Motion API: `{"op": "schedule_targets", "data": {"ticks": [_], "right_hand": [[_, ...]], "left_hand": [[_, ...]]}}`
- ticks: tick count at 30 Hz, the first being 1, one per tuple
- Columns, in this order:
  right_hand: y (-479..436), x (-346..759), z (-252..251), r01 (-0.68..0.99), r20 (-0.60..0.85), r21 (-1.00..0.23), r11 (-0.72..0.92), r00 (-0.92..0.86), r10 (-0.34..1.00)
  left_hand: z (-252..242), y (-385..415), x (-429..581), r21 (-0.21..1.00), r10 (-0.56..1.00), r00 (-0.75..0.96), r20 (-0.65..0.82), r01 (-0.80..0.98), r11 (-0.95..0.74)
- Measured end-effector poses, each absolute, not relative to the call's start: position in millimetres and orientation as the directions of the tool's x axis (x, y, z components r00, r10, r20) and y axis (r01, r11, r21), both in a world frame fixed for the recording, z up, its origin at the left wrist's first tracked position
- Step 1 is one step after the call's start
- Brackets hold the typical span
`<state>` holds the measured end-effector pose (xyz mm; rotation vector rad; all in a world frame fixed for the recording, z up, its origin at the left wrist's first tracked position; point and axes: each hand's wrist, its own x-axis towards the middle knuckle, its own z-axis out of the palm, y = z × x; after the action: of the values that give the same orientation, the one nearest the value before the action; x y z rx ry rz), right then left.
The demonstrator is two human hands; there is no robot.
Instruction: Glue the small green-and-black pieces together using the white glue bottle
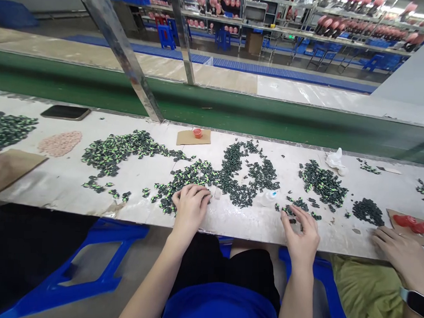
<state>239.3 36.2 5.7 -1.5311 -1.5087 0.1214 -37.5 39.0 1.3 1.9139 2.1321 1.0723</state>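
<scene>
While both hands are laid on the white worktable (58,177), a sorting or picking-over of small dark-green pieces is judged to be the step in hand. The left hand (190,202) is set palm down, its fingers curled and held close together, with the fingertips touching the near edge of the middle pile of pieces (197,174). Whether anything is gripped beneath them cannot be told. The right hand (301,236) is held with the fingers loosely spread, and the thumb and forefinger are drawn toward each other over a thin scatter of pieces (295,204) lying just ahead of the fingertips. One piece seems to lie between them, but a closed pinch cannot be confirmed.

For a next move, a fine pinch on a single piece would be called for, so that its neighbours are not dragged along. The heaps are loose and the pieces lie touching one another.

A small white bottle (270,196) is seen between the two hands, just beyond the fingertips. A denser heap (322,181) lies beyond the right fingers, well apart from them. To the right of the right hand, a co-worker's hand (396,251) is rested at the table's edge.
</scene>
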Motion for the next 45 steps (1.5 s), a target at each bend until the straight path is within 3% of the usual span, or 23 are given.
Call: {"op": "schedule_targets", "data": {"ticks": [3, 10, 14, 17, 21, 27, 33, 37, 45], "right_hand": [[45.5, 231.3, -2.5, 0.789, 0.599, -0.563, 0.245, 0.185, 0.779], [68.0, 203.5, -21.5, 0.788, 0.473, -0.579, 0.208, 0.117, 0.873], [65.7, 199.4, -15.4, 0.707, 0.441, -0.671, 0.224, 0.137, 0.887], [54.0, 198.6, -9.0, 0.5, 0.34, -0.842, 0.202, 0.202, 0.918], [39.0, 203.0, -8.3, 0.24, 0.194, -0.962, 0.133, 0.254, 0.947], [37.1, 208.2, -17.8, 0.053, 0.208, -0.978, 0.203, 0.344, 0.916], [38.6, 186.6, -19.6, -0.157, 0.041, -0.981, 0.115, 0.41, 0.911], [38.3, 173.0, -14.2, -0.109, -0.021, -0.994, 0.024, 0.393, 0.919], [39.8, 156.1, 2.0, 0.131, 0.025, -0.991, -0.027, 0.382, 0.924]], "left_hand": [[-1.9, 50.8, -37.3, 0.498, 0.912, -0.172, 0.372, 0.866, -0.04], [-3.4, 60.4, -33.2, 0.403, 0.955, -0.023, 0.297, 0.909, -0.103], [0.6, 57.1, -34.6, 0.369, 0.959, 0.003, 0.282, 0.923, -0.112], [3.8, 55.5, -35.1, 0.331, 0.96, 0.005, 0.281, 0.938, -0.102], [7.6, 53.5, -31.6, 0.441, 0.971, 0.021, 0.239, 0.888, -0.128], [12.4, 39.0, -9.8, 0.684, 0.984, -0.014, 0.178, 0.721, -0.113], [-3.3, 22.7, 10.5, 0.733, 0.986, -0.055, 0.159, 0.676, -0.08], [-10.4, 12.0, 11.6, 0.669, 0.957, -0.157, 0.246, 0.742, -0.05], [-13.1, 3.5, 10.7, 0.632, 0.941, -0.165, 0.295, 0.772, -0.063]]}}
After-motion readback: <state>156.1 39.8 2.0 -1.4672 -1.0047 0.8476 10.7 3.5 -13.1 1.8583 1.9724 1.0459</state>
